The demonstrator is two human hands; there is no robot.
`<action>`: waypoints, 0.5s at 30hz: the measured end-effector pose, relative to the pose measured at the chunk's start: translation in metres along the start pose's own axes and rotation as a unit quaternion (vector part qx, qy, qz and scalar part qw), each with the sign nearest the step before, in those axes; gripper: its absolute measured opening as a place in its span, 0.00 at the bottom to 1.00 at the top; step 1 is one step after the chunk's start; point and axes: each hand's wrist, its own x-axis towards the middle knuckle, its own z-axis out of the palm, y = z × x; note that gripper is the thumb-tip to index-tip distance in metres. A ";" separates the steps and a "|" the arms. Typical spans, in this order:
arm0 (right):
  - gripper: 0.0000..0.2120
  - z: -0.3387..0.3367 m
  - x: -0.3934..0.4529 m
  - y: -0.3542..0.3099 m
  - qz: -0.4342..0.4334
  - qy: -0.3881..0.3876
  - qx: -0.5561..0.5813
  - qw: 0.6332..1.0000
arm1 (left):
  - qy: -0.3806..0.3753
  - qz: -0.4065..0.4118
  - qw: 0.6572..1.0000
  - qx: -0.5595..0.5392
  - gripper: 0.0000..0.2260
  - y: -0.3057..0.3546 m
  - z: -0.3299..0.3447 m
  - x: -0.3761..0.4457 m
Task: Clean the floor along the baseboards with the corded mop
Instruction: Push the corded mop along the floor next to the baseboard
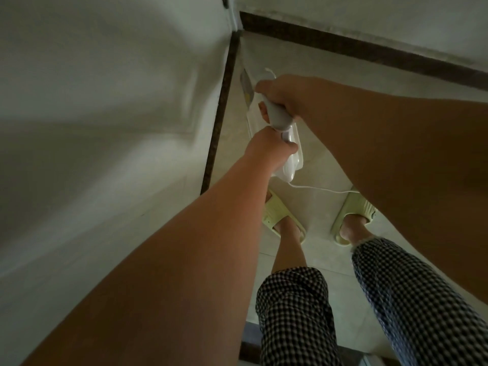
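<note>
Both grips, left hand (266, 146) and right hand (284, 95), closed on mop (290, 162); mop head hidden.

There is one view only, from a wide-angle camera on the person's head. It looks steeply down along both bare forearms toward the floor (330, 165) and a room corner where two dark baseboards (224, 107) meet. The forearms loom close; the slippered feet lie well below.
</note>
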 end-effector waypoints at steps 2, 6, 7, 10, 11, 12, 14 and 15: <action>0.13 -0.001 0.000 0.001 0.002 0.000 0.001 1.000 | 0.002 0.001 1.000 0.002 0.19 0.001 0.001 0.001; 0.12 0.002 0.002 0.005 -0.003 0.021 0.045 0.999 | -0.009 -0.009 1.000 0.005 0.21 -0.003 -0.001 0.001; 0.11 0.002 0.002 0.007 -0.003 0.023 0.053 0.998 | -0.013 -0.008 1.000 0.013 0.21 -0.003 -0.001 0.000; 0.12 -0.003 0.000 0.013 -0.005 0.027 0.073 0.997 | -0.022 0.004 0.999 0.037 0.21 -0.003 -0.001 -0.002; 0.13 -0.007 -0.001 0.015 -0.005 0.029 0.082 0.996 | -0.025 0.009 0.999 0.043 0.20 -0.001 -0.001 -0.003; 0.13 -0.009 -0.003 0.017 -0.004 0.030 0.092 0.995 | -0.028 0.013 0.998 0.049 0.20 0.000 -0.001 -0.005; 0.14 -0.017 -0.005 0.021 0.004 0.032 0.112 0.993 | -0.035 0.023 0.997 0.061 0.20 0.004 0.002 -0.007; 0.15 -0.021 -0.007 0.023 0.009 0.033 0.120 0.992 | -0.037 0.027 0.997 0.067 0.19 0.006 0.004 -0.008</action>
